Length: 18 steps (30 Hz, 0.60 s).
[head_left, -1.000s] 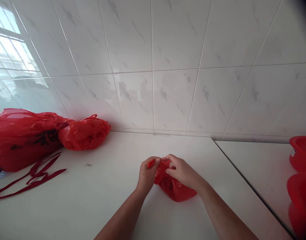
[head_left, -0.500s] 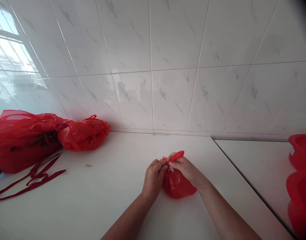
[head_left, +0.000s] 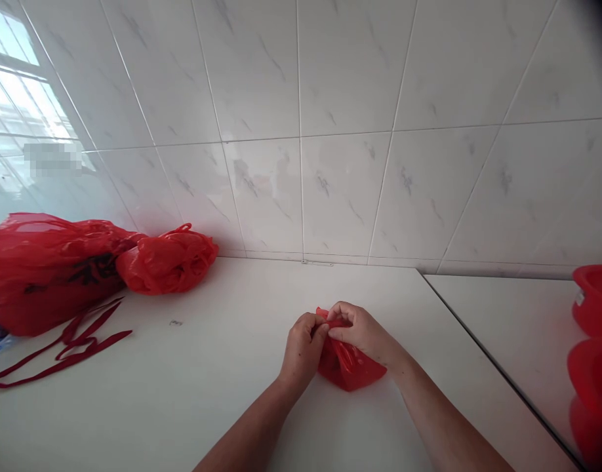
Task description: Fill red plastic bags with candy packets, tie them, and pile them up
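A small red plastic bag (head_left: 353,370) rests on the white tabletop (head_left: 222,393), bulging below its gathered neck. My left hand (head_left: 303,344) pinches the neck from the left, thumb and fingers closed on the thin plastic. From the right, my right hand (head_left: 362,331) grips the bag's top close beside the left fingertips, its fingers curled. Whatever the bag contains is hidden, and the fingers cover most of the twisted top.
At the left lie a large red bag (head_left: 40,282) with black markings and a bundled red bag (head_left: 166,262). Dark red straps (head_left: 92,344) trail in front. Red plastic containers (head_left: 596,373) stand at the far right. A tiled wall (head_left: 261,78) rises behind.
The red tip that stuck out above my right hand is now tucked among the fingers. My right fingers have shifted and curled over the neck; the left hand has stayed nearly in place.
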Tool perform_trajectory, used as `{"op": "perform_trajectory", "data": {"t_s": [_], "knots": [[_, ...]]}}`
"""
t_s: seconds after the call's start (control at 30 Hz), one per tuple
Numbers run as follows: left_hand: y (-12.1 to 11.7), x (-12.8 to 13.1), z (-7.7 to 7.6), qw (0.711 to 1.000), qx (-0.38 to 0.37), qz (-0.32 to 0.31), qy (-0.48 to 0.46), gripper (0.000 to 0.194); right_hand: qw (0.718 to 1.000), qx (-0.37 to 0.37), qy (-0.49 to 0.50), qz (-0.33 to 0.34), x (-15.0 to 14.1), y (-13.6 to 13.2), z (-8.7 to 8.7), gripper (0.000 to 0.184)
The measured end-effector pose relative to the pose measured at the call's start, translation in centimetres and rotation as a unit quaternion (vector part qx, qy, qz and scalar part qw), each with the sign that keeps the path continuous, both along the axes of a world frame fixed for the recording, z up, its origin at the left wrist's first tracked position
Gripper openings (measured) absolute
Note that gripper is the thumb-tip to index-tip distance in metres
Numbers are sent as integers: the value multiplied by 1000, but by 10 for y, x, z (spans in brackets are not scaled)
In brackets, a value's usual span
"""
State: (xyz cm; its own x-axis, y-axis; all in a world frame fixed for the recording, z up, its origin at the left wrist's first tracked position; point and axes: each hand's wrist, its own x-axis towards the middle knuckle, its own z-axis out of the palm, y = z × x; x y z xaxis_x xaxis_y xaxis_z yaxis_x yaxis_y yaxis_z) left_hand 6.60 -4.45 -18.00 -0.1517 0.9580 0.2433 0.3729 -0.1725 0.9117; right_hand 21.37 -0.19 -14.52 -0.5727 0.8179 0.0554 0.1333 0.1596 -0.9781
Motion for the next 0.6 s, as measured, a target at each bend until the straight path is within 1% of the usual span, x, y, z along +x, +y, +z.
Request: {"op": "perform_trajectory", "data": {"t_s": [0.1, 0.27, 0.43, 0.53, 0.6], "knots": [[0, 1, -3, 1000, -6, 6, 5, 13, 999, 28, -32, -7, 0, 4, -5, 9], [0, 0, -4, 1000, -11, 12, 24, 12, 989, 81, -89, -83, -4, 4, -12, 4], [0, -1, -3, 997, 20, 17, 79, 15, 978, 124, -128, -113, -8, -1, -16, 6], [1, -2, -2, 996, 29, 23, 84, 16, 969, 144, -145, -142, -12, -4, -18, 8], [1, -3, -2, 996, 34, 22, 81, 15, 967, 145, -141, -157, -15, -5, -19, 9]]}}
